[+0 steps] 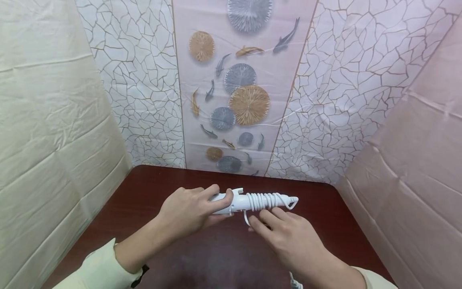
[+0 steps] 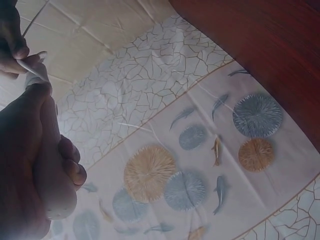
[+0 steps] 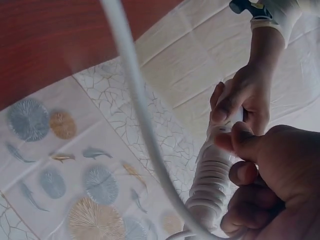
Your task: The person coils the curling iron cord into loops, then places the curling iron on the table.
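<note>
A slim white corded appliance (image 1: 237, 203), its exact kind unclear, is held sideways above the table. My left hand (image 1: 196, 206) grips its thicker left part, with the thumb and fingers wrapped around it. In the left wrist view, the rounded end of the appliance (image 2: 55, 197) sticks out of the palm. Several turns of white cord (image 1: 262, 201) wind around the narrower right part, and a small loop shows at the tip. My right hand (image 1: 292, 239) is just below these turns, pinching the loose cord (image 1: 246, 218). Across the right wrist view runs a cord length (image 3: 137, 100) close to the camera.
Underneath is a dark red table (image 1: 144, 192). Cream cloth (image 1: 47, 120) hangs at the left and more cloth (image 1: 408, 160) at the right. A patterned sheet (image 1: 231, 100) with fish and round motifs forms the back. A coiled cord piece (image 1: 296, 282) shows below the right forearm.
</note>
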